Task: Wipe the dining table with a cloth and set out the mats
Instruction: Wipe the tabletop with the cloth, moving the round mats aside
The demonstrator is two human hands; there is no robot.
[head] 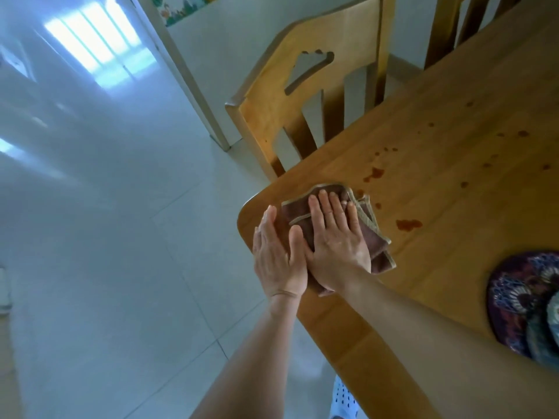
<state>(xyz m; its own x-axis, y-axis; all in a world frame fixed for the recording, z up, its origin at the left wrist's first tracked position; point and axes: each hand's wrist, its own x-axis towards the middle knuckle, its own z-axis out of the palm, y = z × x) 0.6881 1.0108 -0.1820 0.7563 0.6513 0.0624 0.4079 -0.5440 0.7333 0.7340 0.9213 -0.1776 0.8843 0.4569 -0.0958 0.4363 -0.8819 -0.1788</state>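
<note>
A folded brown cloth (pixel 373 238) with a beige hem lies near the rounded corner of the wooden dining table (pixel 453 140). My right hand (pixel 335 246) presses flat on the cloth with straight fingers. My left hand (pixel 279 255) lies flat beside it on the table corner, its thumb against the right hand. Reddish-brown spill spots (pixel 408 224) dot the tabletop beyond the cloth. A stack of round patterned mats (pixel 520 300) sits at the right edge of view, partly cut off.
A wooden chair (pixel 302 95) is pushed in at the table's far side, and a second chair (pixel 472 22) stands further right. Pale tiled floor (pixel 106 237) stretches to the left of the table.
</note>
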